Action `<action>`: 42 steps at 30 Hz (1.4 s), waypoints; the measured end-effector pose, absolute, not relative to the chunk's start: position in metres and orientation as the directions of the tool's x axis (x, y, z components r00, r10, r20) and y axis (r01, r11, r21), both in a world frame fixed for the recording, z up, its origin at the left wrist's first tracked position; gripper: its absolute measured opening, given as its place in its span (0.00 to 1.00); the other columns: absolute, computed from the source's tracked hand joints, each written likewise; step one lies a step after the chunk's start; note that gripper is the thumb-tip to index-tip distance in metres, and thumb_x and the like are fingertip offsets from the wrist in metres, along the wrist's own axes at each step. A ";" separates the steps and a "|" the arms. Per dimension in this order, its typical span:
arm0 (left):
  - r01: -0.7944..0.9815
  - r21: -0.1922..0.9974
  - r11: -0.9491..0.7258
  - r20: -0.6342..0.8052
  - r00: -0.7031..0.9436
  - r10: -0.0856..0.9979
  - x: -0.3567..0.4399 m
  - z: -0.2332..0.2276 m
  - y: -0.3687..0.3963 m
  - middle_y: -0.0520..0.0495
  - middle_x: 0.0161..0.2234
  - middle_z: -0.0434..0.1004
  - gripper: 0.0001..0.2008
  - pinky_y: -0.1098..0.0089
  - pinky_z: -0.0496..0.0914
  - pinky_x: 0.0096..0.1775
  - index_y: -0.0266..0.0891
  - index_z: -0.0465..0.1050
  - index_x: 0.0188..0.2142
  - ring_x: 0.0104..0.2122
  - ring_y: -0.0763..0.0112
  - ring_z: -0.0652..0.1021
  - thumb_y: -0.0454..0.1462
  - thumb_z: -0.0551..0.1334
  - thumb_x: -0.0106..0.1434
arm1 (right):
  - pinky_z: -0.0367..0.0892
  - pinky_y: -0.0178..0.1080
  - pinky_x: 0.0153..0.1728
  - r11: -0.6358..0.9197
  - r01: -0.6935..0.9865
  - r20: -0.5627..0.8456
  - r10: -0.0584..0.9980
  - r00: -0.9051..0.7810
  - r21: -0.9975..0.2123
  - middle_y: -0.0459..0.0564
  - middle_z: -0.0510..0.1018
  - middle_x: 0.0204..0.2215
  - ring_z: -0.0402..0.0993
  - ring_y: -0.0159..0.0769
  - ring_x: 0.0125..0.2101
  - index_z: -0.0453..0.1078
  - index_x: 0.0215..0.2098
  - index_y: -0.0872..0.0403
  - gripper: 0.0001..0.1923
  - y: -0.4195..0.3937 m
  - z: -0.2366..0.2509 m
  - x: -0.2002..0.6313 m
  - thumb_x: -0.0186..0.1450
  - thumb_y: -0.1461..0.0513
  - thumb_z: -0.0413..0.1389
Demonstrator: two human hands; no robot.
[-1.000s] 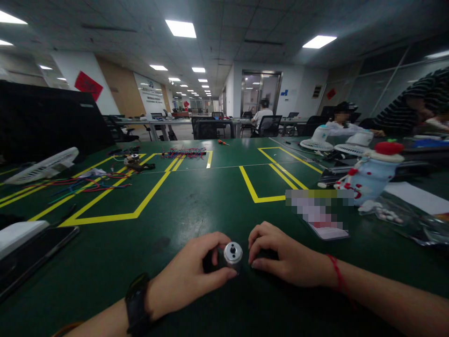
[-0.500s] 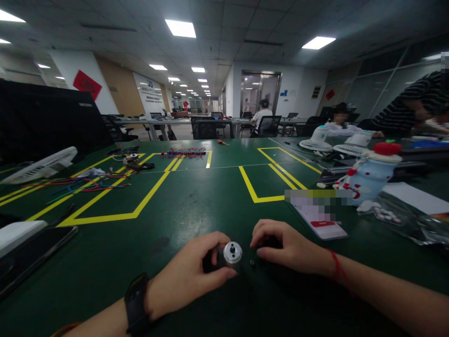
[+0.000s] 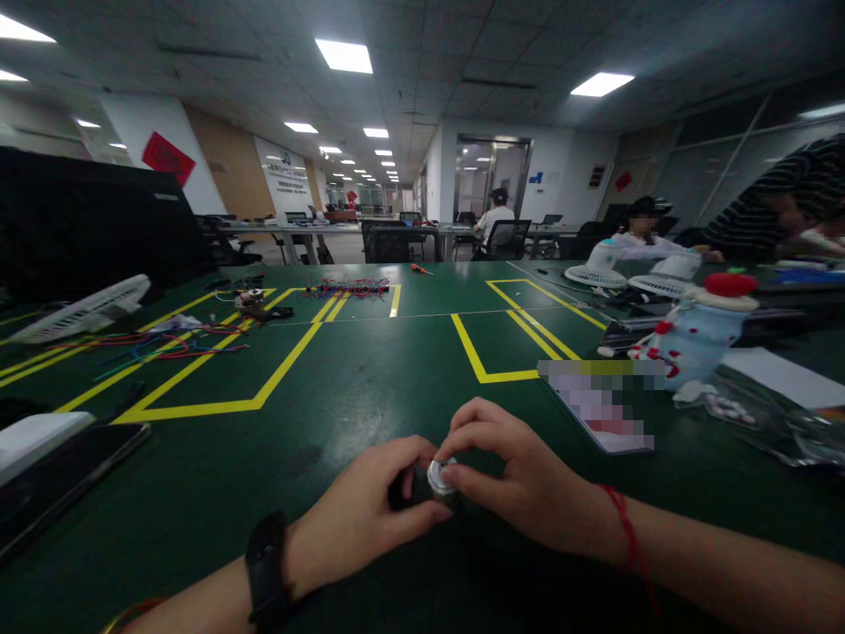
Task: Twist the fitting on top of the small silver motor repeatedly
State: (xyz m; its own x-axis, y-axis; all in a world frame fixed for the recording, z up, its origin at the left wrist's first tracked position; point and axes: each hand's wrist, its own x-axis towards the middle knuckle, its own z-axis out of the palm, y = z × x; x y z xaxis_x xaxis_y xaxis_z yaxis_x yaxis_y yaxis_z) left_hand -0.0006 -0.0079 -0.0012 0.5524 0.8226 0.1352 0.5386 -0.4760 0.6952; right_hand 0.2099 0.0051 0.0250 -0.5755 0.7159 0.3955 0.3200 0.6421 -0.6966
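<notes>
Small silver-capped motor [image 3: 439, 476] at lower centre of the frame, clasped by left hand [image 3: 360, 519] with fingers curled round its dark body, right hand [image 3: 511, 480] fingertips pinched on its cap, green table [image 3: 370, 370] beneath.

A dark green table [image 3: 370, 387] marked with yellow tape lines [image 3: 217, 407] carries everything. On its left side lie a white fan grille [image 3: 83, 308], loose red and blue wires [image 3: 165, 345] and, nearest the edge, a dark phone [image 3: 62, 480]. Farther back lies a bundle of red wires [image 3: 349, 287] – beside it a small screwdriver [image 3: 421, 269]. On the right stand a pale blue jar [image 3: 701, 333] with a red lid, two white fans [image 3: 598, 264] and a clear bag [image 3: 759, 418].
</notes>
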 end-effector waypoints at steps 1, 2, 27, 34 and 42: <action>0.539 0.694 -0.477 0.136 0.552 0.822 -0.001 -0.002 -0.008 0.56 0.29 0.66 0.07 0.73 0.60 0.29 0.41 0.69 0.37 0.28 0.72 0.67 0.38 0.65 0.61 | 0.66 0.37 0.42 0.640 0.324 0.391 0.717 -0.577 -0.697 0.47 0.69 0.38 0.69 0.33 0.39 0.75 0.38 0.52 0.06 0.004 0.025 0.209 0.62 0.65 0.59; 0.539 0.693 -0.478 0.136 0.553 0.822 -0.001 -0.002 -0.008 0.55 0.29 0.67 0.07 0.73 0.60 0.29 0.41 0.69 0.37 0.28 0.72 0.67 0.38 0.65 0.61 | 0.66 0.37 0.42 0.637 0.329 0.389 0.721 -0.573 -0.697 0.48 0.70 0.37 0.69 0.33 0.39 0.74 0.39 0.53 0.06 0.004 0.025 0.208 0.62 0.66 0.59; 0.555 0.693 -0.461 0.105 0.554 0.826 -0.002 0.003 -0.010 0.54 0.34 0.72 0.11 0.72 0.62 0.31 0.44 0.69 0.43 0.31 0.70 0.69 0.38 0.65 0.61 | 0.59 0.33 0.26 0.073 0.203 -0.009 0.926 -0.376 -0.976 0.44 0.72 0.26 0.64 0.28 0.25 0.73 0.37 0.56 0.07 0.026 0.001 0.236 0.62 0.61 0.56; 0.567 0.672 -0.476 0.113 0.557 0.823 0.001 0.001 -0.008 0.53 0.32 0.70 0.08 0.72 0.61 0.30 0.41 0.68 0.40 0.29 0.70 0.69 0.38 0.64 0.62 | 0.65 0.36 0.33 0.313 0.265 0.132 0.836 -0.533 -0.912 0.48 0.74 0.36 0.70 0.33 0.32 0.74 0.40 0.54 0.10 0.012 0.014 0.214 0.62 0.59 0.59; 0.579 0.663 -0.475 0.112 0.551 0.827 0.001 0.001 -0.010 0.53 0.31 0.70 0.08 0.73 0.62 0.30 0.41 0.68 0.39 0.29 0.71 0.69 0.39 0.63 0.62 | 0.65 0.36 0.36 0.528 0.298 0.371 0.813 -0.449 -0.795 0.47 0.70 0.37 0.68 0.32 0.36 0.74 0.37 0.53 0.05 0.011 0.018 0.220 0.63 0.60 0.59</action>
